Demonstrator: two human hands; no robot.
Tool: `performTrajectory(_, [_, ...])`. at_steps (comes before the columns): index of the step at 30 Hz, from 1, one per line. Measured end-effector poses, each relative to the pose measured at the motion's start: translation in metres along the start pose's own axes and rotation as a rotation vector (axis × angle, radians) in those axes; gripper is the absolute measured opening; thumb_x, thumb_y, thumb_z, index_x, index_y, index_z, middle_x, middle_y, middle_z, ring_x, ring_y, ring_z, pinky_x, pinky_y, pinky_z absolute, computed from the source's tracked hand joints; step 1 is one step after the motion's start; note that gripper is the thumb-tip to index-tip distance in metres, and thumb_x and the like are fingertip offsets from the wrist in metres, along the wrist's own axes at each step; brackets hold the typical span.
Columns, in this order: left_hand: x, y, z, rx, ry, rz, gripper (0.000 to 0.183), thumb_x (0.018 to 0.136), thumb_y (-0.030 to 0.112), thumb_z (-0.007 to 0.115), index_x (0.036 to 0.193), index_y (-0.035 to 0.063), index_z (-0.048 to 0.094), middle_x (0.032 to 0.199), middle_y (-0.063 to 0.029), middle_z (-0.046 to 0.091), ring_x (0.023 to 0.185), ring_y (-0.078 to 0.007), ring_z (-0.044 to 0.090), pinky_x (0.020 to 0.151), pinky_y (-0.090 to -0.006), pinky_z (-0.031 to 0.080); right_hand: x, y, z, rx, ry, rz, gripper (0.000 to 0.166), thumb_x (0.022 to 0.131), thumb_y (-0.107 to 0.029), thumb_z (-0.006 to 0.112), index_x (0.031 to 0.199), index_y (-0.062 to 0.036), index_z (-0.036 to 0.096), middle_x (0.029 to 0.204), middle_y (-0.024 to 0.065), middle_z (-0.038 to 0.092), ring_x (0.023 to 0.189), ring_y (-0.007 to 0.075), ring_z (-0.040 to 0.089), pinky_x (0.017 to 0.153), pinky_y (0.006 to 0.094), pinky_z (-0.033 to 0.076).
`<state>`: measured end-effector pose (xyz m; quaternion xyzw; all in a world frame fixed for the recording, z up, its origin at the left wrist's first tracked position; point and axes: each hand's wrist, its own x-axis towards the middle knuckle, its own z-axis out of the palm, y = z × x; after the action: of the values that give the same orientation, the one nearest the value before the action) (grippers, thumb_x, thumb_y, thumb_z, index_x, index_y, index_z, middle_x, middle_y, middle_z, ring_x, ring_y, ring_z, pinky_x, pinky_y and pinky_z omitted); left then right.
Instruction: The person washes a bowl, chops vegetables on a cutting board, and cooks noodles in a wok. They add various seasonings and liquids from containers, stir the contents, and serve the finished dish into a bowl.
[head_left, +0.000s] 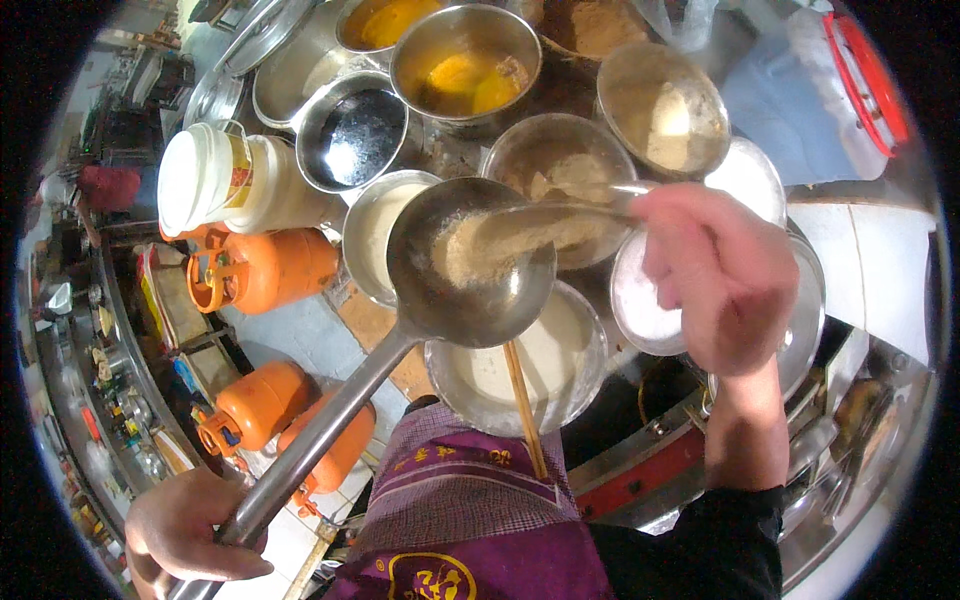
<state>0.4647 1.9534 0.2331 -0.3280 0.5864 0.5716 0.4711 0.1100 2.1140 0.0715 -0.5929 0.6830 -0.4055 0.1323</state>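
My left hand (199, 525) grips the long handle of a metal ladle (322, 439), whose wide bowl is raised over the containers. Pale tan powder (463, 251) lies in the ladle's bowl. My right hand (720, 277) holds a metal spoon (600, 211), blurred, with its powder-covered end over the ladle. Behind the spoon is a metal bowl (517, 142) with similar powder in it. Below the ladle stands a metal basin of whitish liquid (487, 375), partly hidden by it. A pair of wooden chopsticks (527, 420) leans in that basin.
Metal pots hold dark liquid (356, 139) and yellow-orange contents (465, 75). A bowl with a pale block (667, 112) is at back right, beside a bluish container with a red rim (862, 82). White buckets (195, 180) and orange gas cylinders (281, 270) stand to the left.
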Motion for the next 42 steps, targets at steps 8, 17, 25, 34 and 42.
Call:
performTrajectory(8, [-0.018,-0.028,0.004,-0.048,0.031,-0.118,0.028,0.078,0.030,0.076,0.075,0.0058,0.063,0.063,-0.0032,0.063,0.057,-0.0139,0.061,0.054,-0.0306,0.045,-0.068,-0.043,-0.048,-0.443,0.362,0.204,0.026,0.097,-0.018,0.050,0.099,0.0012,0.067,0.080,0.0101,0.067,0.059,0.0194,0.061,0.053,0.0316,0.049])
performTrajectory(17, [0.059,0.058,0.010,0.128,0.004,0.328,0.017,0.077,0.022,0.066,0.074,0.0052,0.065,0.063,-0.0039,0.063,0.060,-0.0108,0.060,0.057,-0.0240,0.045,-0.198,-0.158,-0.002,-0.627,0.542,0.830,0.053,0.088,-0.029,0.066,0.126,0.0026,0.048,0.099,0.0193,0.059,0.094,0.0367,0.062,0.075,0.0440,0.052])
performTrajectory(25, [0.146,0.096,0.400,0.602,-0.774,0.926,0.036,0.101,0.021,0.049,0.127,-0.0033,0.050,0.115,-0.0062,0.062,0.099,-0.0122,0.058,0.086,-0.0263,0.047,-0.413,-0.390,0.068,1.077,1.480,0.392,0.028,0.095,-0.022,0.060,0.111,-0.0032,0.046,0.084,0.0050,0.057,0.058,0.0111,0.057,0.044,0.0251,0.049])
performTrajectory(34, [0.181,-0.139,0.621,0.853,-0.977,0.115,0.049,0.098,0.023,0.052,0.136,-0.0051,0.040,0.121,-0.0217,0.056,0.105,-0.0342,0.062,0.088,-0.0428,0.054,-0.700,-0.648,0.229,-0.624,1.213,2.036,0.060,0.077,0.003,0.054,0.134,0.0111,0.033,0.090,0.0309,0.061,0.089,0.0472,0.062,0.079,0.0491,0.051])
performTrajectory(42, [0.235,-0.220,0.803,0.226,-0.458,0.212,0.032,0.089,0.023,0.064,0.102,-0.0045,0.053,0.087,-0.0128,0.058,0.069,-0.0271,0.060,0.059,-0.0407,0.053,-0.755,-0.665,0.260,0.669,2.135,1.604,0.045,0.087,-0.004,0.057,0.131,-0.0007,0.050,0.066,0.0054,0.059,0.052,0.0134,0.056,0.047,0.0296,0.048])
